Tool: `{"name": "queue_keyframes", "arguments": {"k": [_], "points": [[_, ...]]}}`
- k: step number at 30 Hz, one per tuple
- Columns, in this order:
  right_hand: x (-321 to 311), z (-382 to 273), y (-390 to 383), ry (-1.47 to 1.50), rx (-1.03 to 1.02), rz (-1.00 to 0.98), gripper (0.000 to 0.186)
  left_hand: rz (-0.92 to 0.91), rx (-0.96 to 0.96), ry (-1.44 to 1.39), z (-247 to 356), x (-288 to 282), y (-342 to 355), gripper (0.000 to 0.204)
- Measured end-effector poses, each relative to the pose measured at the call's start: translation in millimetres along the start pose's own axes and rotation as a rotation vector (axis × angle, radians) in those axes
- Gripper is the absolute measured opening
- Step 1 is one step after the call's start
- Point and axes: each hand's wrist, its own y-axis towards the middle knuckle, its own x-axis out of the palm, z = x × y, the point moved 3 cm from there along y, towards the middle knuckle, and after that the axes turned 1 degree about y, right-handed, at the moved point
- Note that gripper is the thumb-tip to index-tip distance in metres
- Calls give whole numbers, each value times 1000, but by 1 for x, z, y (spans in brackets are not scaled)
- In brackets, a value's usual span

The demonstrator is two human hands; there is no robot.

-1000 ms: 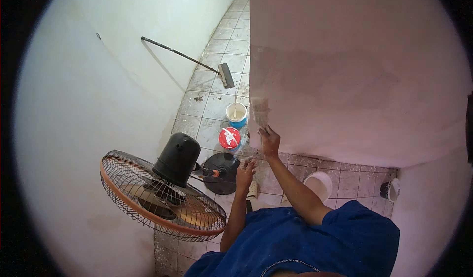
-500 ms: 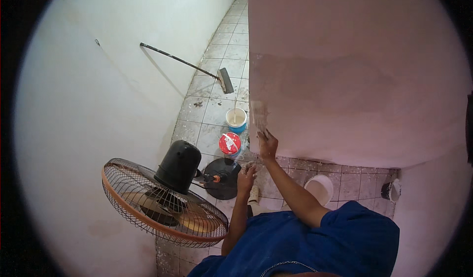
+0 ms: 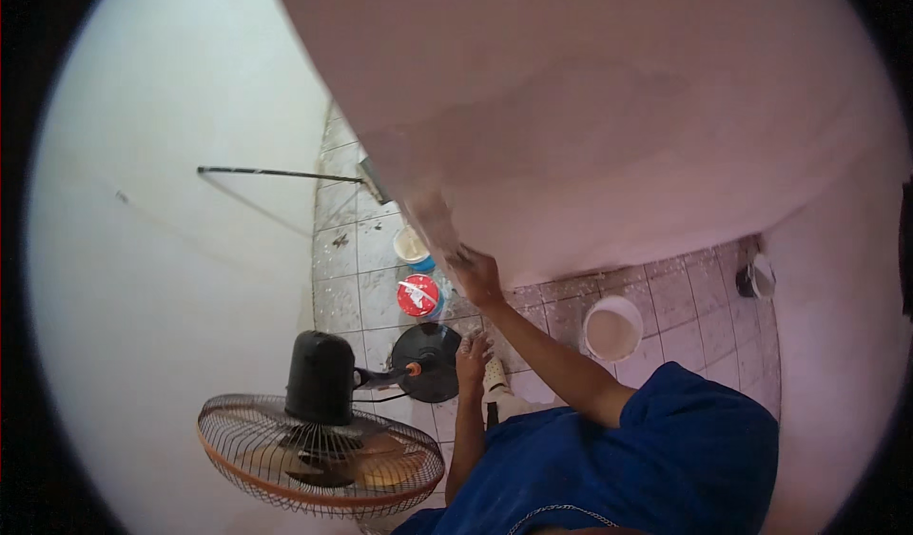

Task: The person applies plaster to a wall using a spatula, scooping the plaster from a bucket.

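Observation:
My right hand (image 3: 475,275) reaches forward to the left edge of the pinkish wall (image 3: 590,174). Its fingers are closed around what looks like a putty knife (image 3: 436,219), whose broad pale blade lies against the wall and is blurred. A darker, damp-looking band spreads over the wall near the blade. Lower down, beside the fan's base, my left hand (image 3: 473,359) hangs with its fingers apart and pale smears on them; nothing shows in it.
A standing fan (image 3: 323,440) is close on my left, its round base (image 3: 426,364) by my foot. Ahead are a red-lidded bucket (image 3: 418,294) and an open bucket (image 3: 412,244). A long-handled tool (image 3: 276,172) leans on the left wall. A white bucket (image 3: 612,330) stands right.
My view has turned, so the wall edge now slants and the buckets and fan appear shifted left. My right hand remains at the wall edge with the blade; my left hand stays low.

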Motion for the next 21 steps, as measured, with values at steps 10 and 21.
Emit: {"name": "queue_keyframes", "arguments": {"k": [10, 21], "points": [[-356, 187, -193, -966, 584, 387, 25, -218, -13, 530, -66, 81, 51, 26], [-500, 408, -227, -1030, 1097, 326, 22, -546, -334, 1131, -341, 157, 183, 35]]}}
